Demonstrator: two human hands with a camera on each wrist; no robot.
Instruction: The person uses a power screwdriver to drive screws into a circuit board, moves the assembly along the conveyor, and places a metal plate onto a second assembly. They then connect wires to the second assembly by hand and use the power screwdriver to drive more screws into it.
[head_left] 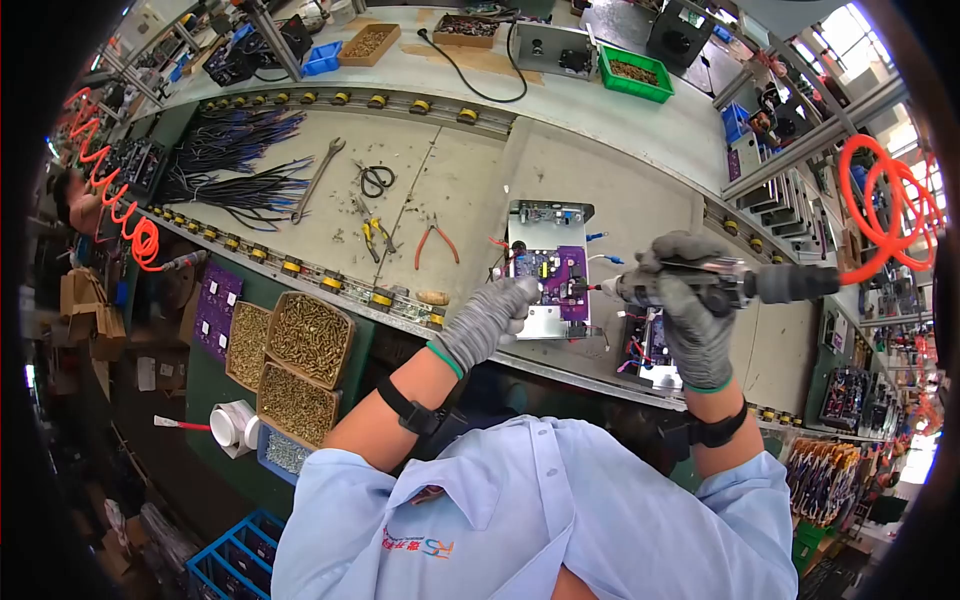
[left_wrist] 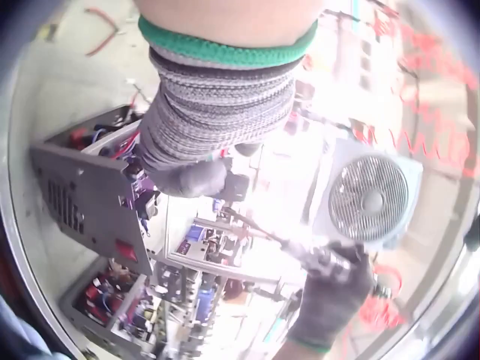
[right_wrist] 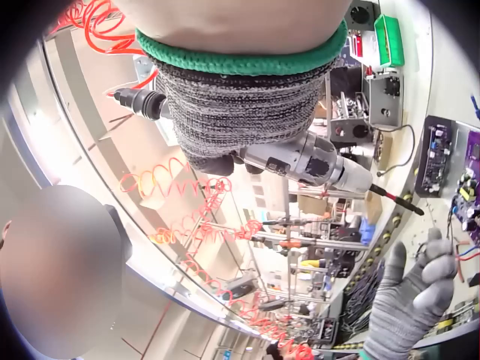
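My right hand (head_left: pixel 695 325), in a grey glove, grips an air screwdriver (head_left: pixel 640 290) lying sideways with its bit pointing left. The bit's tip overlaps the right edge of a purple circuit board (head_left: pixel 572 258) in the head view. That board sits in an open metal chassis (head_left: pixel 543 322) with loose wires at its sides. My left hand (head_left: pixel 492 318), also gloved, is at the chassis's left front edge. In the right wrist view the left hand (right_wrist: pixel 412 300) has loosely bent fingers, thumb apart, and nothing visible between them.
Pliers (head_left: pixel 437 243), cutters, scissors and a wrench (head_left: pixel 318 180) lie left on the bench beside black cables (head_left: pixel 235 170). Boxes of brass screws (head_left: pixel 310 338) stand at the front left. Another chassis (head_left: pixel 655 355) is under the right forearm. A red coiled hose (head_left: pixel 880 215) feeds the screwdriver.
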